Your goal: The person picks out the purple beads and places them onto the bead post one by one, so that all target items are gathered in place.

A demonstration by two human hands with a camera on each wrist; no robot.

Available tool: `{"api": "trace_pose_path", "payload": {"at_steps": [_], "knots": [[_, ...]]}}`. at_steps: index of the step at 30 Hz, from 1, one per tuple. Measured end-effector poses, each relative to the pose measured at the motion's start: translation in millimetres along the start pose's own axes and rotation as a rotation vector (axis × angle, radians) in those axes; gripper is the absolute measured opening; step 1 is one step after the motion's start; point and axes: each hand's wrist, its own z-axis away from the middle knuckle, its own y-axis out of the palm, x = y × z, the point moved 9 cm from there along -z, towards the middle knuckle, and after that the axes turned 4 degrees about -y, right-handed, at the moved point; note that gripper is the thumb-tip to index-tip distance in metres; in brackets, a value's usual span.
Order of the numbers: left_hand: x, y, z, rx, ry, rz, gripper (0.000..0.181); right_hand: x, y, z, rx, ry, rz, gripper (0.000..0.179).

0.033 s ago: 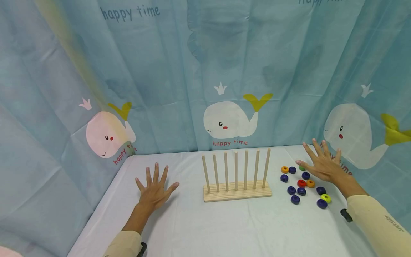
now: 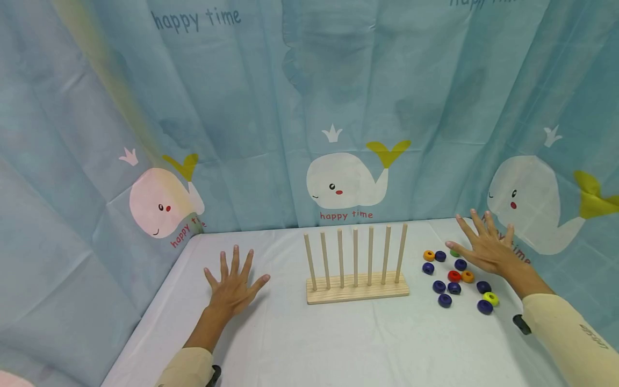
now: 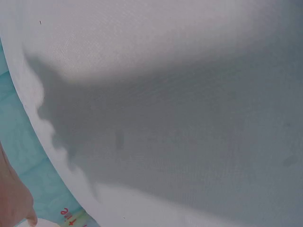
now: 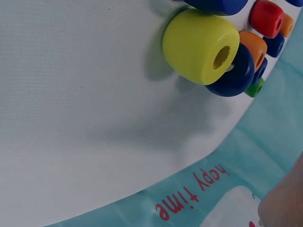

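My left hand (image 2: 229, 293) is spread with its fingers apart over the left side of the table, holding nothing. Only an edge of that hand (image 3: 13, 201) shows in the left wrist view, beside its shadow on the cloth. On the right, my right hand (image 2: 488, 251) is spread too, holding nothing, above the far end of a group of wooden beads. It partly covers a green bead (image 2: 455, 252). Nearer me lie a yellow bead (image 2: 490, 299), a red bead (image 2: 454, 276) and several dark blue beads (image 2: 444, 300). Two orange beads are among them.
A wooden stand (image 2: 358, 295) with several upright bare pegs is in the middle of the white-covered table (image 2: 300, 344), between the hands. Blue curtains (image 2: 251, 123) printed with whales hang behind and at both sides.
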Motion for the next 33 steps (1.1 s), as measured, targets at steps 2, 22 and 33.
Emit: {"api": "trace_pose_path", "payload": {"at_steps": [2,22,33], "knots": [[0.3,0.3,0.6,0.003,0.001,0.001,0.092,-0.9,1.4,0.5,0.005,0.001,-0.003,0.094],[-33.1,-3.9,7.3,0.028,0.047,0.174,0.093,3.3,-14.4,34.4,-0.058,0.015,-0.094,0.096],[-76.2,2.2,37.3,0.127,-0.008,0.595,0.091,21.3,-25.9,64.7,-0.037,0.009,-0.291,0.098]]}}
